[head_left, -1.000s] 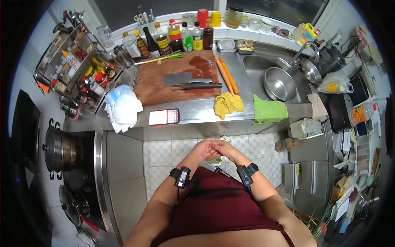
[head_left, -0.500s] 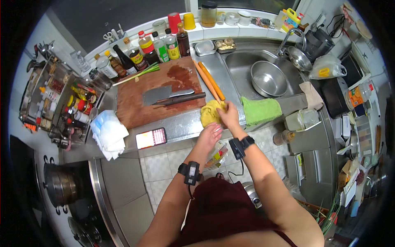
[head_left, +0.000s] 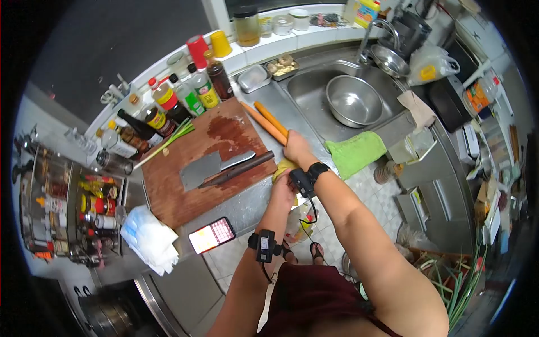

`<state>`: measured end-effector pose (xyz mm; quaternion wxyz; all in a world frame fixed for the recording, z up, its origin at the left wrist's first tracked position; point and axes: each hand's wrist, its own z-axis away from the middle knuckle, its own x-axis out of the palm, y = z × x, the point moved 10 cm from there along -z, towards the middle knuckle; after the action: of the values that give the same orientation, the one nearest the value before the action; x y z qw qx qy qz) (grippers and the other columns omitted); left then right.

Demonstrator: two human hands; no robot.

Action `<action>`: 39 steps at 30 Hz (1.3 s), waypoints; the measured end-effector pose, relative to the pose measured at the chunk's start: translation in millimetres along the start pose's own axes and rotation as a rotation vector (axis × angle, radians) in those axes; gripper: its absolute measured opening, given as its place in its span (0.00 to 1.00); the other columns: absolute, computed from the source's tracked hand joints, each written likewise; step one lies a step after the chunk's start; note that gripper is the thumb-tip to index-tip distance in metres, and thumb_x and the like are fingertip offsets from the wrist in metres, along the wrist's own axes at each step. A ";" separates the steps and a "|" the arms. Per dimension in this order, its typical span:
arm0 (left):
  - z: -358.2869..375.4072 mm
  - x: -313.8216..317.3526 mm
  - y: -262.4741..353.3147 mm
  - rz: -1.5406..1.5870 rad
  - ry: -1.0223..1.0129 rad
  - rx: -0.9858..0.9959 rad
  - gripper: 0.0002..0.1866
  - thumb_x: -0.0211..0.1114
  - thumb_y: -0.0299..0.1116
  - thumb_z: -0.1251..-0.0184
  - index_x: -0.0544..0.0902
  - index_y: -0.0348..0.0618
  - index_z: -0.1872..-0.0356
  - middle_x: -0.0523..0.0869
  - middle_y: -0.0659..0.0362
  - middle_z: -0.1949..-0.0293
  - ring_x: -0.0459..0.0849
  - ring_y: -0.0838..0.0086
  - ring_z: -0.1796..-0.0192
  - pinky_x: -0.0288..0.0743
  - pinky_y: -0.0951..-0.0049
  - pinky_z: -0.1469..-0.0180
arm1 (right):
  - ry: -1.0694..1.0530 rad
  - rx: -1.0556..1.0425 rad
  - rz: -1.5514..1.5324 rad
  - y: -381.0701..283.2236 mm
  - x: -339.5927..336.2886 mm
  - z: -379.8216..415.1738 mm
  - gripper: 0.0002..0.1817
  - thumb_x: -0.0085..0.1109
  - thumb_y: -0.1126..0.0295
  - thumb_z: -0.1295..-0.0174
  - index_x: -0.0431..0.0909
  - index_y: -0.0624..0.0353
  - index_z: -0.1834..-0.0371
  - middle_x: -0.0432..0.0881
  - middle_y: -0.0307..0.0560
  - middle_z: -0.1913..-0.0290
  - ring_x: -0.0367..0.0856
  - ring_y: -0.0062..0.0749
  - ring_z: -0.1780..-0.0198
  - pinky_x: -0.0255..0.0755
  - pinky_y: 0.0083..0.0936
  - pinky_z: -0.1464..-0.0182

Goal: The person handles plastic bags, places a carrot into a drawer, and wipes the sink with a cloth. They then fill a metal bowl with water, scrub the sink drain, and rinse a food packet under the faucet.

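Two orange carrots [head_left: 268, 124] lie side by side on the steel counter, right of the cutting board [head_left: 185, 196]. My right hand [head_left: 298, 150] closes over their near ends, and its fingertips are partly hidden. Just below it, my left hand [head_left: 284, 188] grips a crumpled yellow cloth [head_left: 284, 167] at the counter's front edge; my right wrist covers part of the cloth. A cleaver [head_left: 203, 171] rests on the board, alongside a dark, narrow knife-like tool [head_left: 241, 168]. Green onions [head_left: 178, 133] lie across the board's far left corner.
At the right is a sink with a steel bowl [head_left: 355, 101], and a green cloth [head_left: 355, 153] hangs over its front edge. Sauce bottles [head_left: 168, 101] line the back. A phone [head_left: 211, 235] and white plastic packaging [head_left: 149, 238] sit near the front edge.
My right hand has moved from the yellow cloth up to the carrots' near ends. My left hand has closed on the cloth. The whole view has turned and shifted.
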<state>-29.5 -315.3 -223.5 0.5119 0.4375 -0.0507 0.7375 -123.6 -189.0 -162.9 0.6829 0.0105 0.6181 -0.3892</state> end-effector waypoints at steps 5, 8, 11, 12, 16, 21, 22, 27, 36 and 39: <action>14.8 25.5 -7.3 -0.149 -0.037 0.007 0.19 0.55 0.44 0.37 0.71 0.45 0.50 0.74 0.59 0.52 0.71 0.72 0.48 0.65 0.72 0.46 | 0.063 -0.079 -0.381 19.1 -31.8 17.9 0.21 0.55 0.69 0.51 0.67 0.64 0.52 0.77 0.59 0.60 0.79 0.47 0.60 0.72 0.35 0.56; 9.9 51.8 -28.0 -0.153 -0.111 0.002 0.20 0.56 0.44 0.37 0.69 0.45 0.48 0.72 0.59 0.49 0.68 0.72 0.46 0.64 0.72 0.46 | 0.056 -0.080 -0.825 62.2 -52.7 77.8 0.23 0.54 0.72 0.50 0.65 0.65 0.49 0.77 0.53 0.63 0.79 0.42 0.65 0.72 0.33 0.58; 15.3 104.5 -68.7 -0.266 -0.291 -0.048 0.24 0.55 0.50 0.37 0.68 0.46 0.46 0.75 0.61 0.52 0.72 0.73 0.49 0.64 0.73 0.47 | -0.160 0.050 -1.067 109.6 -62.2 143.7 0.25 0.53 0.75 0.49 0.62 0.64 0.45 0.76 0.46 0.62 0.76 0.38 0.67 0.72 0.32 0.59; 19.1 124.8 -83.7 -0.304 -0.354 -0.053 0.25 0.54 0.52 0.37 0.68 0.46 0.46 0.76 0.61 0.53 0.73 0.73 0.50 0.65 0.73 0.47 | -0.203 0.041 -1.037 126.0 -66.8 160.3 0.26 0.52 0.76 0.49 0.61 0.63 0.44 0.76 0.45 0.61 0.76 0.37 0.67 0.72 0.31 0.60; 17.6 162.6 -168.0 -0.491 -0.239 -0.128 0.21 0.61 0.46 0.40 0.71 0.45 0.53 0.78 0.59 0.58 0.78 0.71 0.57 0.74 0.72 0.60 | -0.018 -0.199 -1.019 196.0 -107.4 212.4 0.30 0.50 0.76 0.50 0.57 0.60 0.39 0.72 0.43 0.58 0.73 0.22 0.68 0.70 0.17 0.68; 4.7 194.9 -312.9 -0.702 -0.209 -0.252 0.14 0.63 0.32 0.43 0.71 0.40 0.59 0.78 0.58 0.63 0.79 0.68 0.60 0.77 0.69 0.59 | -0.110 0.154 -1.212 326.1 -120.0 256.7 0.27 0.56 0.72 0.49 0.61 0.57 0.43 0.74 0.44 0.64 0.74 0.23 0.74 0.70 0.20 0.77; 7.0 204.9 -345.5 -0.735 -0.258 -0.332 0.14 0.63 0.33 0.43 0.71 0.40 0.59 0.78 0.58 0.64 0.79 0.68 0.60 0.77 0.69 0.59 | -0.065 0.210 -1.232 357.7 -121.4 264.5 0.26 0.56 0.71 0.48 0.62 0.57 0.44 0.74 0.44 0.65 0.74 0.23 0.75 0.69 0.20 0.78; 16.9 217.8 -490.1 -0.892 -0.363 -0.630 0.19 0.65 0.39 0.44 0.71 0.39 0.58 0.78 0.58 0.65 0.78 0.70 0.63 0.76 0.69 0.61 | 0.099 0.447 -1.185 483.5 -128.5 321.2 0.24 0.57 0.68 0.47 0.61 0.56 0.47 0.71 0.38 0.72 0.69 0.20 0.80 0.64 0.19 0.80; 16.2 208.1 -618.9 -1.132 -0.418 -0.948 0.19 0.64 0.43 0.43 0.73 0.39 0.60 0.77 0.56 0.69 0.77 0.70 0.69 0.71 0.73 0.71 | 0.216 0.749 -1.409 597.3 -108.1 370.0 0.21 0.50 0.50 0.39 0.69 0.59 0.59 0.72 0.38 0.73 0.64 0.19 0.83 0.59 0.19 0.82; 1.0 210.1 -642.2 -1.230 -0.367 -0.884 0.17 0.56 0.43 0.37 0.74 0.39 0.57 0.77 0.55 0.62 0.74 0.70 0.64 0.69 0.74 0.64 | 0.300 0.876 -1.571 627.7 -92.0 368.5 0.25 0.44 0.45 0.37 0.68 0.60 0.57 0.73 0.38 0.72 0.61 0.18 0.84 0.57 0.18 0.83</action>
<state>465.0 135.8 -316.1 0.9393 0.2571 -0.1721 0.1483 532.5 113.5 -290.7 0.0687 -0.1046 0.3266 -0.9368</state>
